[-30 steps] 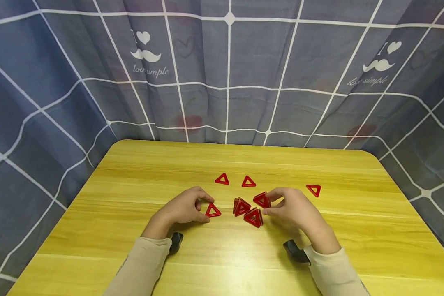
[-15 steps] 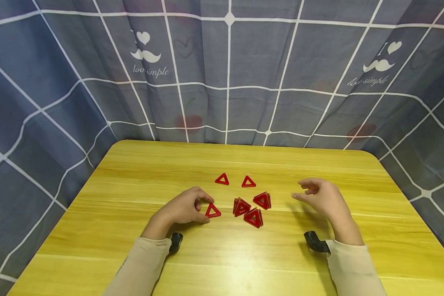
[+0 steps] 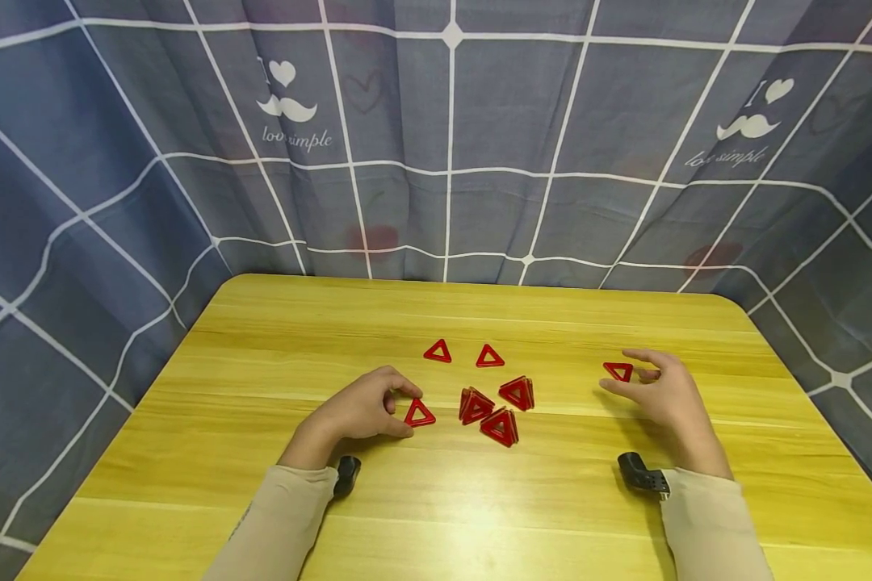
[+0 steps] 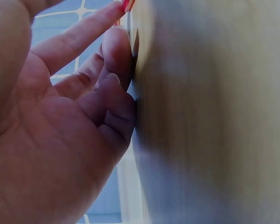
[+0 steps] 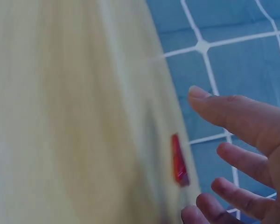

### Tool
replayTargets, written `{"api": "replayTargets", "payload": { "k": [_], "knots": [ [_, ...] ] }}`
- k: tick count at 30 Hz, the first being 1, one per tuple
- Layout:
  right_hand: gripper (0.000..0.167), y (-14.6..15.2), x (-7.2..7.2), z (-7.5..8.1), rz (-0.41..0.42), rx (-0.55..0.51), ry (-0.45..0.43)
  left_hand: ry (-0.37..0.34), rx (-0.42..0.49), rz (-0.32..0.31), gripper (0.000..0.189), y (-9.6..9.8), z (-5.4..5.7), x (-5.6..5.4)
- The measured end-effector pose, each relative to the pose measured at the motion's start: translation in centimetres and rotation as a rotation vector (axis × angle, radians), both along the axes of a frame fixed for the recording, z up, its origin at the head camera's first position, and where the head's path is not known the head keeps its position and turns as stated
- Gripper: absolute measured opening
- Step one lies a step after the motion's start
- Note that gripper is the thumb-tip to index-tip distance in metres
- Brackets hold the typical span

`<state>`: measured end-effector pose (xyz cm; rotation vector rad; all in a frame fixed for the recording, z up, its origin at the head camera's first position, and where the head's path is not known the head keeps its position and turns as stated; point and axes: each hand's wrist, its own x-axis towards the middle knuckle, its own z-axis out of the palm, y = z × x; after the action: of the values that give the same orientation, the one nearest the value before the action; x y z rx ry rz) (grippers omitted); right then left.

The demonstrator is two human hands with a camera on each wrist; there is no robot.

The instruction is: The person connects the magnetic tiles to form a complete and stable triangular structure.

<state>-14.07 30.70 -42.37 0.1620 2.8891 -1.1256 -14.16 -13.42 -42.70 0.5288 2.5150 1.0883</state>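
On the left, my left hand [image 3: 366,407] pinches a flat red triangle [image 3: 429,419] on the table, the index finger at its top corner and the thumb at its lower side. In the left wrist view the index fingertip [image 4: 115,10] meets a red edge. To the right, my right hand [image 3: 661,391] hovers with thumb and index finger spread on either side of another red triangle [image 3: 609,366]. The right wrist view shows this triangle [image 5: 179,161] lying on the table, apart from the fingers. Between the hands sit three small stacks of red triangles [image 3: 499,427].
Two single red triangles [image 3: 438,351] [image 3: 489,356] lie behind the stacks. The yellow wooden table [image 3: 421,516] ends at a grey-blue checked curtain [image 3: 392,202] at the back and sides. Each wrist wears a black camera mount [image 3: 641,474].
My right hand has left the rear right stack, moved right, and come down around the lone triangle on that side. The left hand stays in place at its triangle.
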Motion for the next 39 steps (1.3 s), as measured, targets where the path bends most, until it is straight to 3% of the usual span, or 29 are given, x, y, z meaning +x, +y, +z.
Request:
{"api": "replayTargets", "payload": {
  "k": [6, 14, 21, 29, 39],
  "knots": [
    [0.078, 0.7, -0.4, -1.2, 0.006, 0.027, 0.010, 0.003, -0.014, -0.005, 0.047, 0.1, 0.1, 0.1],
    [0.066, 0.8, -0.6, -2.1, 0.072, 0.110, 0.060, 0.009, 0.004, -0.020, 0.042, 0.1, 0.1, 0.1],
    [0.068, 0.6, -0.6, -2.1, 0.065, 0.142, 0.064, 0.006, 0.000, -0.016, 0.042, 0.0, 0.1, 0.1],
    [0.050, 0.4, -0.6, -2.3, 0.088, 0.163, 0.124, 0.007, -0.002, -0.013, 0.042, 0.0, 0.1, 0.0],
    [0.048, 0.0, -0.3, -1.9, 0.030, 0.106, 0.131, 0.003, 0.010, -0.020, 0.042, -0.1, -0.1, -0.1]
  ]
}}
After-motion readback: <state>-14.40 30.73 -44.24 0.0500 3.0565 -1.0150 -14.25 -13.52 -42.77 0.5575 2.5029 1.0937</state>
